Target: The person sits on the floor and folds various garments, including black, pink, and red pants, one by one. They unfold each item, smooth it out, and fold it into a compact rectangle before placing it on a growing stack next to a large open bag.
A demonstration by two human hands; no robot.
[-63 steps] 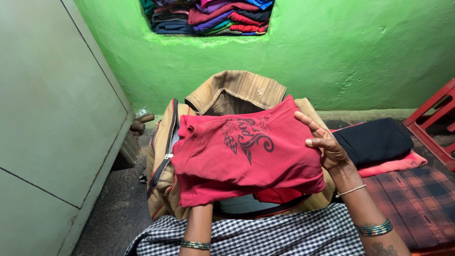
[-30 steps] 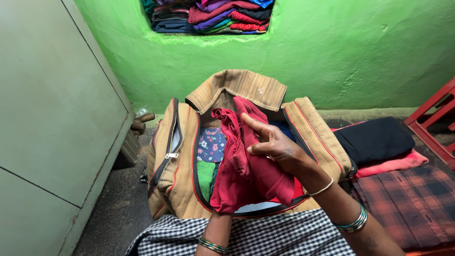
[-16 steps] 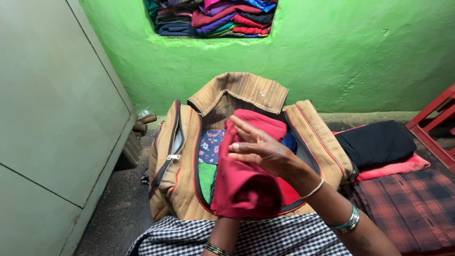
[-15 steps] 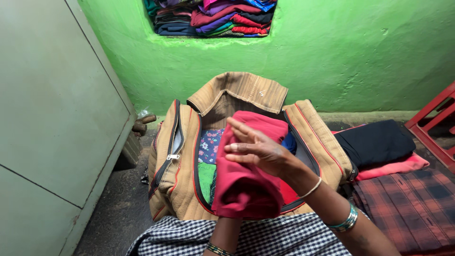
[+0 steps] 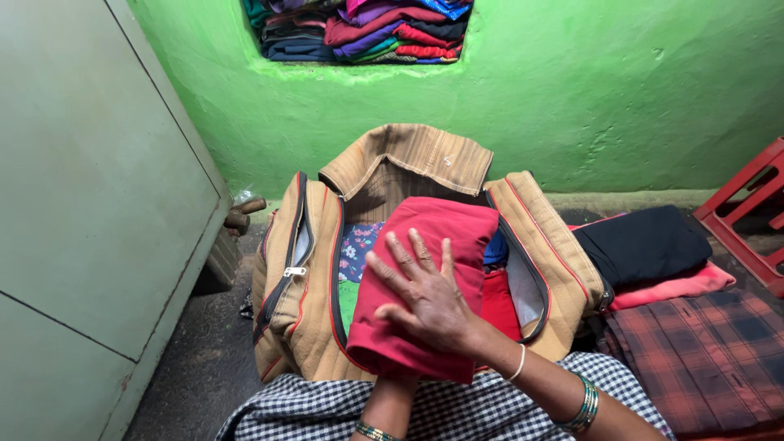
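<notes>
Over the open mouth of the tan duffel bag [image 5: 294, 278], your right hand [image 5: 425, 294] lies flat with the fingers spread across the top of the folded red garment [image 5: 425, 269]. That wide, flat press keeps the fold from springing open. Your left hand is hidden beneath the garment; only the forearm and its bangle [image 5: 371, 429] show at the near edge, so you cannot tell from this view whether that hand grips the cloth or merely carries it from below. Between the two, the garment is sandwiched, which explains why it sits level, in a neat rectangle, on the bag's opening.

Inside the bag, left of the red garment, a floral cloth [image 5: 355, 249] and a green piece [image 5: 347, 298] show; a bit of blue [image 5: 494, 249] peeks out on the right. The bag's flap [image 5: 408, 155] is thrown back toward the far green wall [image 5: 588, 98], leaving the opening free.

To your right, a black folded garment [image 5: 645, 241] rests on a pink one [image 5: 682, 286], both on a dark plaid cloth [image 5: 719, 351]. A wall niche holds a stack of folded clothes [image 5: 367, 28] at the far side, and a pale metal cabinet [image 5: 90, 212] stands at the left.
</notes>
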